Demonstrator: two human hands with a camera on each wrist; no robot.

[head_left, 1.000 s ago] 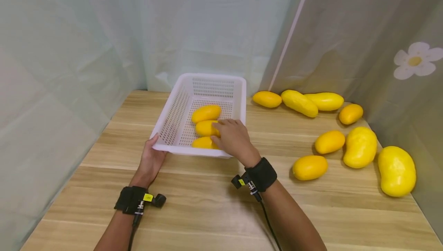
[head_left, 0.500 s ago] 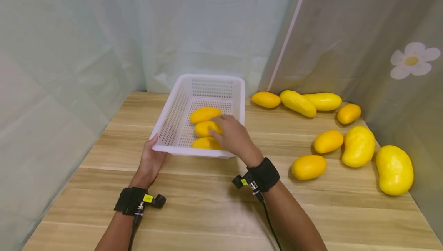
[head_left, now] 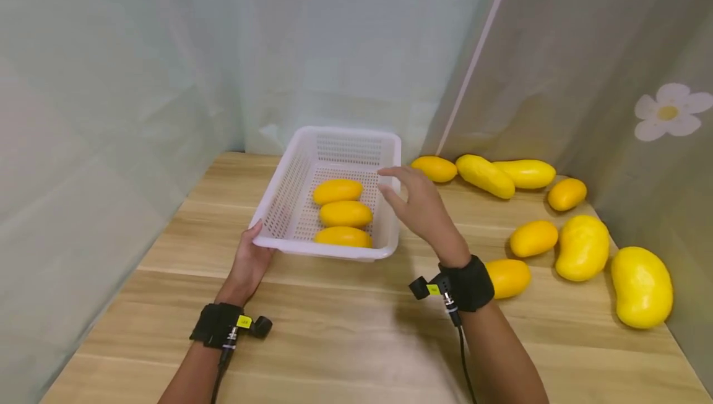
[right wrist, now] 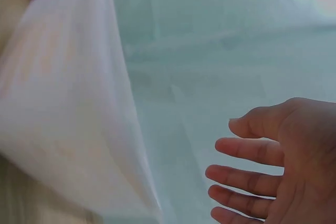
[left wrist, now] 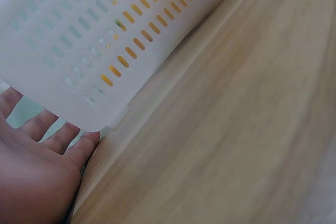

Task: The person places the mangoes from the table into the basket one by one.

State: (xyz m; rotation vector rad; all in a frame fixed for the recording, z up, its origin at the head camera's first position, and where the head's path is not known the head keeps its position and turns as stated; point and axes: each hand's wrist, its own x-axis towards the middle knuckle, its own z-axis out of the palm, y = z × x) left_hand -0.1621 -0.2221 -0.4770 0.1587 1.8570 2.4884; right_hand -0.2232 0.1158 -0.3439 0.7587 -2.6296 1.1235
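A white slotted plastic basket (head_left: 322, 247) stands at the back of the table, with three mangoes (head_left: 345, 213) in a row inside. My left hand (head_left: 249, 265) holds its near left corner, thumb at the rim. In the left wrist view, the fingers (left wrist: 83, 148) of that hand reach behind the basket's corner. My right hand (head_left: 421, 206) is over the basket's right rim, its fingers spread and nothing in them. The right wrist view shows the same hand (right wrist: 273, 166) apart from the basket's pale wall (right wrist: 79, 93).
To the right lie several more mangoes: a longish one (head_left: 484, 176) by the back curtain, a small one (head_left: 533, 238) mid-right, and a large curved one (head_left: 642, 287) near the right curtain. Curtains (head_left: 328, 51) enclose the wooden table (head_left: 345, 330) at back and sides.
My right hand has let go of the middle mango and moved out of the basket, to the right and up. The left hand stays at the basket's corner.
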